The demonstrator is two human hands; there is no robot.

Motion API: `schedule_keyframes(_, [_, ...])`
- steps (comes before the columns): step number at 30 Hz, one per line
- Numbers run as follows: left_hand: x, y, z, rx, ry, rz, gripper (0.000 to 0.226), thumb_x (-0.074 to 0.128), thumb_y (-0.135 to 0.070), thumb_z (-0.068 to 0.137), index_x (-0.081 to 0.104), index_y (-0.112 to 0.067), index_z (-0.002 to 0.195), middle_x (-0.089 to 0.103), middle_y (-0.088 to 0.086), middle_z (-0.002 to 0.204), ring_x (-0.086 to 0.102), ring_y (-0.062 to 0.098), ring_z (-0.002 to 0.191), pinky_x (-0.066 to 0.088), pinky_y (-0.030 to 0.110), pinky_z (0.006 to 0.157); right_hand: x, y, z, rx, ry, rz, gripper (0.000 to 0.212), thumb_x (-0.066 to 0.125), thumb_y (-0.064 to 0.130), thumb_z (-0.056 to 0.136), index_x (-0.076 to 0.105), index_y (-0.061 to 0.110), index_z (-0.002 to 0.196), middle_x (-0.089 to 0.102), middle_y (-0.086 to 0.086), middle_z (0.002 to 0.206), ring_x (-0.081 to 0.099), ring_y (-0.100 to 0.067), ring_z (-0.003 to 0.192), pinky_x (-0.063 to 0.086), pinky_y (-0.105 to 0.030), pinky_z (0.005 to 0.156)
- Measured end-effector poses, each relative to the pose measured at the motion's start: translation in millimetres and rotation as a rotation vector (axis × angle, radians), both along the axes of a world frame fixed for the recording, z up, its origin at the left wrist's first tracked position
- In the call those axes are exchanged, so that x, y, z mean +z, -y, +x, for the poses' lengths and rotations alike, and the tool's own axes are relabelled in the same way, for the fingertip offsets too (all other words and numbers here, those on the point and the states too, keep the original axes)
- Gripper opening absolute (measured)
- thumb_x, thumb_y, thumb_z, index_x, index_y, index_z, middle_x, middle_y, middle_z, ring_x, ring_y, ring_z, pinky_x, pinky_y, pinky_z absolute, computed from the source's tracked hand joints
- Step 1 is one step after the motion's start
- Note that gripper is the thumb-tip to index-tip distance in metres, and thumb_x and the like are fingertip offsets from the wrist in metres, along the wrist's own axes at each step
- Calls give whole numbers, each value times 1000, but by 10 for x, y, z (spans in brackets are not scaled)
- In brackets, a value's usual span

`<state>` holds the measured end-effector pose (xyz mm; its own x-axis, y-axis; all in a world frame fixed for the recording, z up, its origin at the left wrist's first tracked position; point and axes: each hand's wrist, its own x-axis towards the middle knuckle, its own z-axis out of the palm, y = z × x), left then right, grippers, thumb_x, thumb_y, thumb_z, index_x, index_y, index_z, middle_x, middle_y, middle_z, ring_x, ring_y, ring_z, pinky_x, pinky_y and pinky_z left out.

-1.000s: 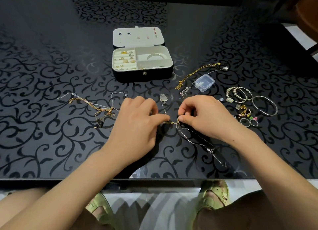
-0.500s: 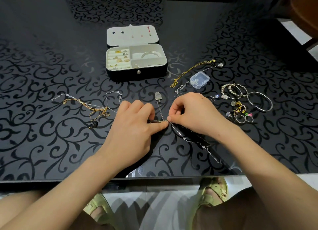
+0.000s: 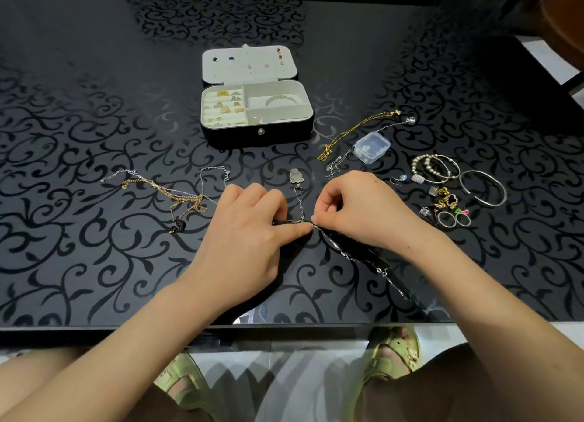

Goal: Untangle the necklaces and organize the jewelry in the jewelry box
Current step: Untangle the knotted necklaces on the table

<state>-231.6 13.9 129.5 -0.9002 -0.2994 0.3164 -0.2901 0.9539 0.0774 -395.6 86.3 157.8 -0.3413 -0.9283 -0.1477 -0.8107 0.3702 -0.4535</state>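
My left hand (image 3: 246,244) and my right hand (image 3: 360,210) meet at the table's middle. Both pinch a knot of thin silver and gold chains (image 3: 303,222). From the knot one silver chain runs up to a pale pendant (image 3: 294,176). Another silver chain (image 3: 363,257) trails right under my right wrist toward the table's front edge. The open jewelry box (image 3: 256,112) stands behind the hands, with rings in its left slots, a bangle in its right compartment and earrings on its lid. A tangle of gold and silver necklaces (image 3: 177,197) with a black pendant lies to the left.
A gold chain (image 3: 354,131) and a small clear plastic box (image 3: 371,146) lie right of the jewelry box. Further right are beaded bracelets (image 3: 434,169), a silver bangle (image 3: 483,188), rings (image 3: 453,219) and small earrings. The black patterned table's front edge (image 3: 284,327) is near my knees.
The hands stay at the knot. My right hand's fingertips have shifted slightly left along the chain toward my left thumb. The view has drifted a little, so the box appears further left.
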Motion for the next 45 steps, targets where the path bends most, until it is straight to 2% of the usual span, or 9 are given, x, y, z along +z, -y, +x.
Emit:
schedule_keyframes(9, [-23,45,-8,79,31,-22,47,37,-16,76,71,-21,107,57,3,84,48,28,76,20,33,67,37,-117,33,24,-48,-62,10,64,32,81,61,28,73,56,12,63,52,-6,71,36,-24,66])
schedule_keyframes(14, [-48,58,-20,53,66,-43,46,37,-14,75,69,-13,108,65,3,116,59,28,103,29,38,86,2,-267,101,69,-101,-13,14,62,35,83,57,28,72,53,12,66,50,-8,76,39,-26,69])
schedule_keyframes(21, [-121,82,-11,65,115,36,48,35,-16,78,67,-13,115,65,1,122,61,24,112,30,43,99,59,-361,106,122,-91,86,15,57,30,88,59,23,74,55,10,68,49,-8,70,38,-26,67])
schedule_keyframes(24, [-124,82,1,67,116,44,48,36,-17,78,67,-14,115,64,0,123,61,25,111,30,44,99,90,-389,102,148,-75,127,17,58,29,86,58,23,70,54,11,65,45,-5,62,32,-24,65])
schedule_keyframes(29, [-122,92,19,73,148,41,48,37,-19,80,66,-15,117,62,-3,126,59,25,113,30,46,99,115,-366,68,145,2,133,17,64,34,82,65,21,71,58,10,65,47,-4,60,34,-21,60])
schedule_keyframes(33, [-128,92,32,67,152,44,47,37,-20,81,65,-15,119,62,-2,126,59,26,114,29,46,100,74,-260,42,65,15,13,15,64,31,82,62,26,67,61,9,66,52,-6,65,41,-25,65])
schedule_keyframes(36, [-120,97,33,67,109,35,46,40,-18,80,64,-15,119,62,2,125,58,29,114,31,46,99,34,-139,46,4,-12,-79,13,63,28,83,60,29,70,61,10,68,50,-6,66,38,-25,66])
schedule_keyframes(40, [-55,47,24,31,-10,30,48,42,-11,73,69,-21,111,63,10,117,56,31,103,33,41,85,35,-22,43,-11,-28,-70,14,63,29,81,59,30,68,57,13,63,50,-7,70,36,-25,67])
schedule_keyframes(45, [-33,3,20,23,-10,29,51,37,-10,70,71,-24,105,63,10,105,50,29,94,30,38,77,31,24,48,6,-46,-29,14,64,31,79,59,32,66,55,15,62,49,-5,69,34,-23,66])
